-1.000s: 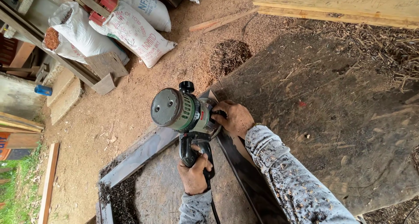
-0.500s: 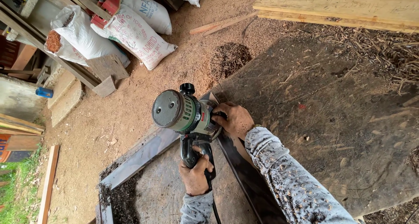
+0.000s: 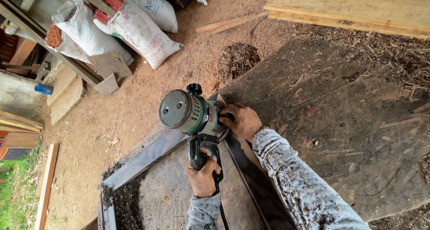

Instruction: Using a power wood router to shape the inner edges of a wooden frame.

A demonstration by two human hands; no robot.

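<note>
- Hands first: I see the left hand point(image 3: 203, 178) wrapped tight around the black rear handle of the green power tool point(image 3: 192, 114), low in the view, with the black cord point(image 3: 221, 207) running down past the wrist.
- Right hand point(image 3: 244, 121) is clamped on the tool's front end, fingers curled over it, speckled grey sleeve point(image 3: 300, 185) trailing to the lower right.
- The tool sits at the centre, its round grey cap facing me, at the corner where a dark frame rail point(image 3: 148, 156) meets the big dark slab point(image 3: 340, 109).
- Packages, upper left: I count a white woven sack point(image 3: 141, 33) lying slanted on the sawdust with dark and red lettering down its side; a second white sack point(image 3: 154, 8) just behind it.
- Another white sack point(image 3: 76, 28) stands open beside them, reddish chips showing at its mouth.
- Small blue can point(image 3: 44, 88) at the far left edge.
- Pale planks point(image 3: 349, 12) lie along the top right, and a dark heap of shavings point(image 3: 237, 60) sits on the ground above the tool.
</note>
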